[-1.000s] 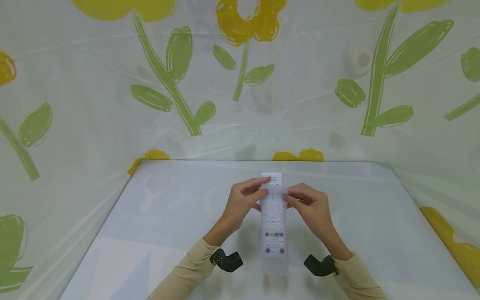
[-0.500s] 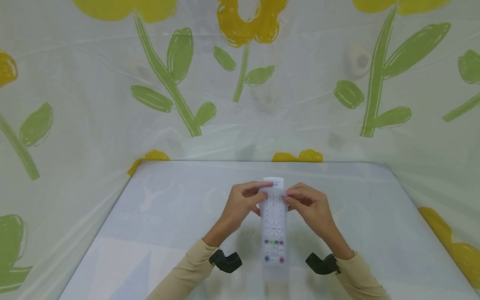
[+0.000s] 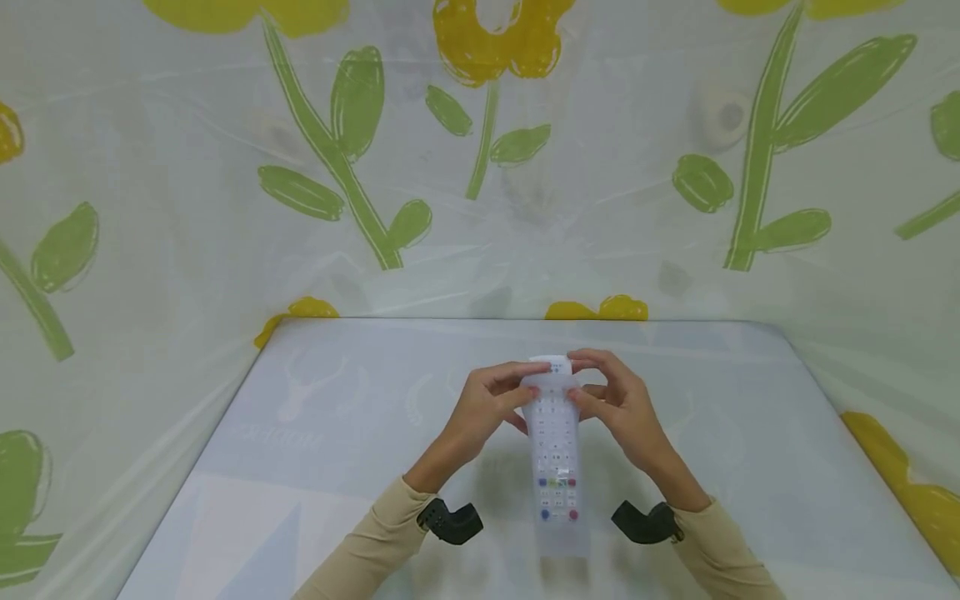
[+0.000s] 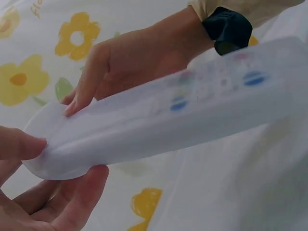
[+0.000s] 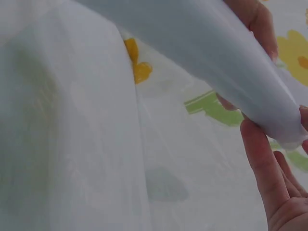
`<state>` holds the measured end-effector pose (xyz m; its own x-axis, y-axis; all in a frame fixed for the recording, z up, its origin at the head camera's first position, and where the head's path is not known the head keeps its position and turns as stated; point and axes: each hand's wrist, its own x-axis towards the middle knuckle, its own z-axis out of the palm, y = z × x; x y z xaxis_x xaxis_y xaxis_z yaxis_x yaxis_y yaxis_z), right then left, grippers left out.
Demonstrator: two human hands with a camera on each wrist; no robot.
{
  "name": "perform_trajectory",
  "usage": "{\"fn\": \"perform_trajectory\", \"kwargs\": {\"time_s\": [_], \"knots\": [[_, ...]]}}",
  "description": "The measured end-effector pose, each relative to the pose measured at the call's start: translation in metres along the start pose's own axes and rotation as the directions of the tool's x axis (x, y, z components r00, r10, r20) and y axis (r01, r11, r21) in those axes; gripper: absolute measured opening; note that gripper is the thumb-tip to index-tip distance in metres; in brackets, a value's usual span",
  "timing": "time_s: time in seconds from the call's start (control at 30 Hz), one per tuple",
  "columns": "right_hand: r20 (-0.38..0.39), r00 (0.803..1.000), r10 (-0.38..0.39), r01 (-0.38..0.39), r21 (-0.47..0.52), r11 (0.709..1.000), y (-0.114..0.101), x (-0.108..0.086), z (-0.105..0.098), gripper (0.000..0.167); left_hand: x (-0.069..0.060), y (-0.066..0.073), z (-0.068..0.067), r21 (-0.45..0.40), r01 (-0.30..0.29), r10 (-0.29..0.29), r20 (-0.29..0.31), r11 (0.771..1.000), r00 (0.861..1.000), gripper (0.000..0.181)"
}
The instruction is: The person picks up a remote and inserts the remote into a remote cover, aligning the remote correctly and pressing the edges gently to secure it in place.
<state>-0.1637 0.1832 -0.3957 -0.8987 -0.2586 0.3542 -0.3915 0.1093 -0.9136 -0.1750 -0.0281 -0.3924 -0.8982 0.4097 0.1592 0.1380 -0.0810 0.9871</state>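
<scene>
A white remote control (image 3: 557,365) with several small buttons lies inside a translucent soft sleeve (image 3: 564,542). Its far end sticks out of the sleeve's mouth, while the sleeve's near end extends past the remote. Both are held up off the table. My left hand (image 3: 482,412) pinches the left rim of the sleeve by the mouth, one finger lying on the remote's bare end. At the opposite rim, the thumb of my right hand (image 3: 628,417) presses the sleeve, and its index finger touches the remote's far tip. In the left wrist view, the sleeve (image 4: 144,130) hides much of the remote.
Below the hands is a pale table (image 3: 337,467) with faint printed patterns. A whitish curtain (image 3: 600,225) with yellow flowers and green leaves hangs behind it and at both sides. Black bands (image 3: 452,522) sit on both wrists.
My right index finger has shifted from the sleeve's rim up to the remote's far tip. Remote and sleeve have moved slightly nearer and to the right. Slightly less of the remote sticks out.
</scene>
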Motion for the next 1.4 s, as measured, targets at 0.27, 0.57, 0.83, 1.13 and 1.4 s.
{"fn": "perform_trajectory", "kwargs": {"time_s": [0.27, 0.57, 0.83, 1.13, 1.4], "knots": [[-0.052, 0.993, 0.109, -0.110, -0.031, 0.993, 0.000, 0.005, -0.006, 0.039, -0.005, 0.001, 0.007, -0.049, -0.056, 0.051, -0.108, 0.997, 0.993, 0.036], [-0.049, 0.995, 0.087, -0.085, 0.041, 0.996, -0.003, 0.006, -0.004, 0.038, -0.005, 0.001, 0.007, 0.008, -0.077, 0.076, -0.225, 0.997, 0.971, 0.023], [-0.040, 0.996, 0.075, -0.072, 0.060, 0.996, -0.002, 0.003, 0.000, 0.034, -0.013, 0.028, 0.015, 0.021, -0.077, 0.079, -0.244, 0.997, 0.967, 0.016], [-0.037, 0.996, 0.076, -0.074, 0.056, 0.996, 0.002, -0.002, 0.002, 0.033, -0.015, 0.034, 0.018, 0.026, -0.034, 0.040, -0.243, 0.999, 0.969, 0.015], [-0.060, 0.997, 0.048, -0.044, 0.061, 0.997, 0.003, -0.008, 0.001, 0.034, -0.015, 0.035, 0.019, 0.040, -0.010, 0.019, -0.232, 0.999, 0.973, 0.012]]}}
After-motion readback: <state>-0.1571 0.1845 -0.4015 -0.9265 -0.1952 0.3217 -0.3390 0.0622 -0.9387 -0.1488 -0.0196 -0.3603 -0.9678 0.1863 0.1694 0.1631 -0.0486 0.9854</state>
